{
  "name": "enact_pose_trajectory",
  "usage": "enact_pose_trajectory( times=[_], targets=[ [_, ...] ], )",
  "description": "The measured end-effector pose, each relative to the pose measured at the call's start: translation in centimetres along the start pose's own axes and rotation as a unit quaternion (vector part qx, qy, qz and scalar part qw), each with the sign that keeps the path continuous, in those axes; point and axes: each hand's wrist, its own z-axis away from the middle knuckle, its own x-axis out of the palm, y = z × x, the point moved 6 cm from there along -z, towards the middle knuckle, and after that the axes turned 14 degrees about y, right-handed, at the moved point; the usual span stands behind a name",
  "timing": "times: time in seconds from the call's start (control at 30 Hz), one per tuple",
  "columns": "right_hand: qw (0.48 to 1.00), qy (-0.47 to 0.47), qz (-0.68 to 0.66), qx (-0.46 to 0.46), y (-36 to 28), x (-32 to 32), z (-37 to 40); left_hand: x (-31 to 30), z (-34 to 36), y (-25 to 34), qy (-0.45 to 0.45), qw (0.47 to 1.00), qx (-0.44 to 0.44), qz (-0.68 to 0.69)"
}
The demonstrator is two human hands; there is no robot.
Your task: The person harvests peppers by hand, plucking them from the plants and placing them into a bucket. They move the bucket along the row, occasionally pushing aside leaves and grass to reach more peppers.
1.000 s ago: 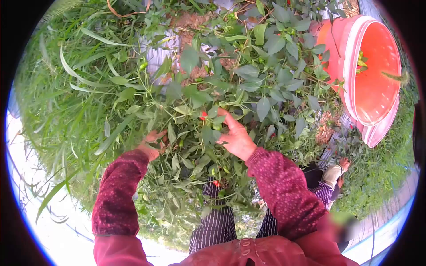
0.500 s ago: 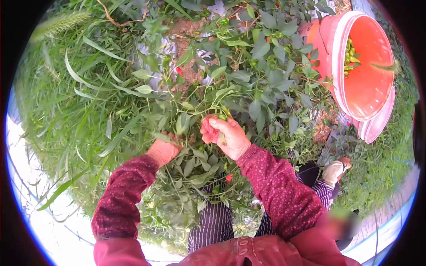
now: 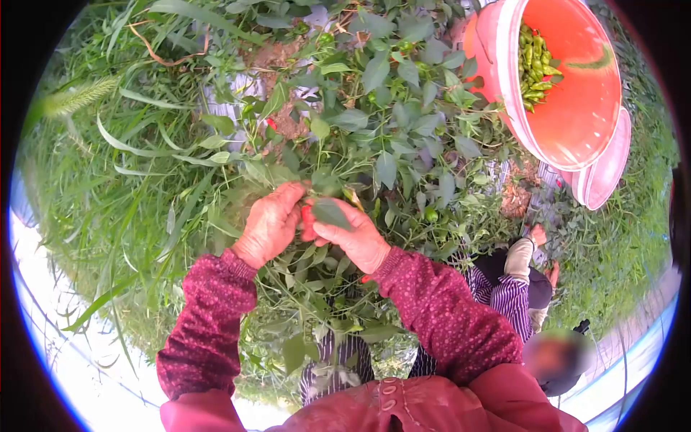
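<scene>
My right hand (image 3: 349,232) curled round a red pepper (image 3: 308,214), leaf (image 3: 331,214) partly over it, its visible part lengthwise away from me, tip unclear, between my hands, my left hand (image 3: 272,223) bent just beside, its grip impossible to tell.

Planted bed (image 3: 268,56) before me, brown soil bare in 2 patches ahead. Pale plastic film (image 3: 234,92) shows in strips beside the soil. Pepper plants (image 3: 385,75) cover most of the bed; where I work, their leaves hide the surface. Tall grass (image 3: 122,216) crowds my left. To my right, dry brown litter (image 3: 514,196) lies near more film. 1 orange-red bucket (image 3: 572,119) stands there, its base behind leaves; 1 pink-rimmed container (image 3: 607,157) sits just beside it.
</scene>
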Motion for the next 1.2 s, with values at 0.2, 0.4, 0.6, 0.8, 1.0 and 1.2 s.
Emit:
enact_pose_trajectory(
  times=[0.2,0.4,0.6,0.8,1.0,1.2],
  targets=[
    [0.974,-0.088,-0.185,0.1,-0.9,0.4,1.3,-0.4,0.0,-0.4,-0.004,1.0,-0.024,-0.002],
    [0.994,-0.043,-0.055,0.083,-0.2,-0.6,0.9,-0.4,0.7,0.1,-0.017,0.999,-0.013,-0.027],
    [0.97,-0.043,0.209,0.117,0.3,-0.7,2.6,-0.8,2.3,2.6,-0.045,0.985,0.092,-0.139],
    [0.916,-0.068,0.393,-0.03,2.3,-0.5,4.2,0.7,7.0,1.8,-0.152,0.953,0.121,-0.234],
    [0.921,-0.098,0.373,-0.059,1.5,-0.4,4.3,-1.2,8.4,-0.7,-0.16,0.934,0.07,-0.311],
    [0.983,-0.087,0.163,0.008,-0.7,-2.5,3.1,-9.7,12.8,-8.5,-0.248,0.85,-0.028,-0.464]
  ],
)
